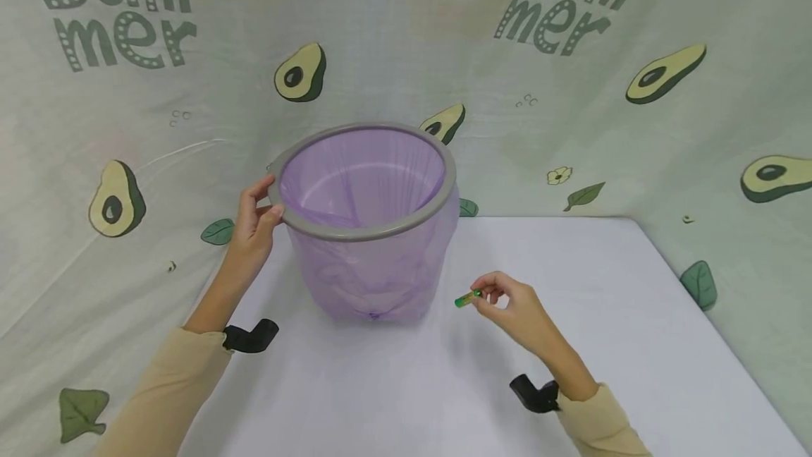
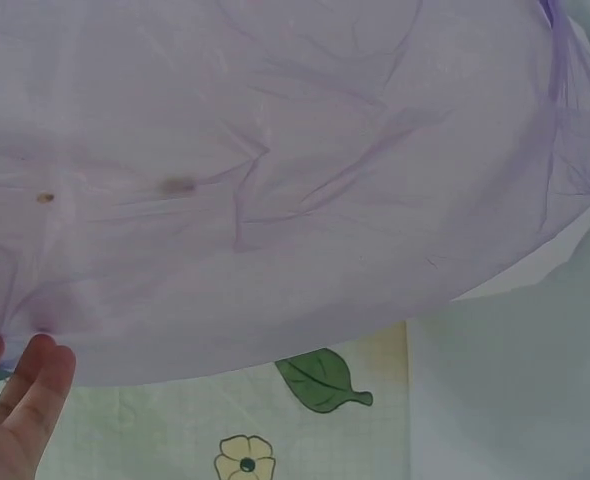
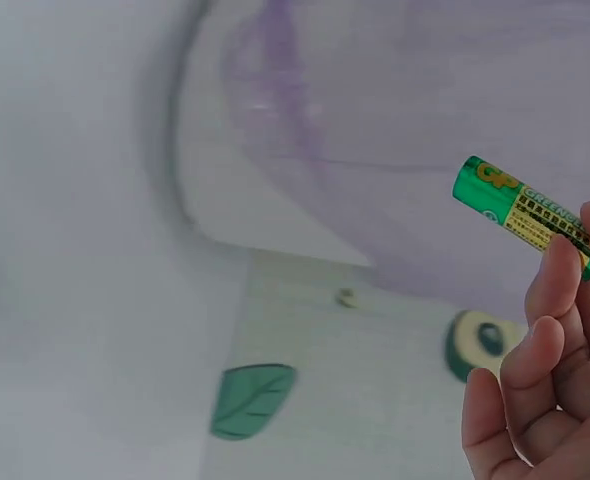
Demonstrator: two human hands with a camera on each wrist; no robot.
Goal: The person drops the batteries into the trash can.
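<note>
A trash can with a grey rim (image 1: 355, 234) stands on the white table, lined with a thin purple bag (image 1: 368, 277) that hangs down over its outside. My left hand (image 1: 254, 224) holds the can at the left side of its rim, thumb toward the front; its fingertips also show at the edge of the left wrist view. To the right of the can, my right hand (image 1: 517, 305) pinches a green GP battery (image 3: 520, 212) between thumb and fingers, above the table. One end of the battery points left toward the can.
The white table (image 1: 603, 302) reaches back to a hanging cloth (image 1: 380, 20) printed with avocados, leaves and the word summer. A black wrist camera (image 1: 251, 336) sits on the left wrist, and another camera (image 1: 534, 394) on the right.
</note>
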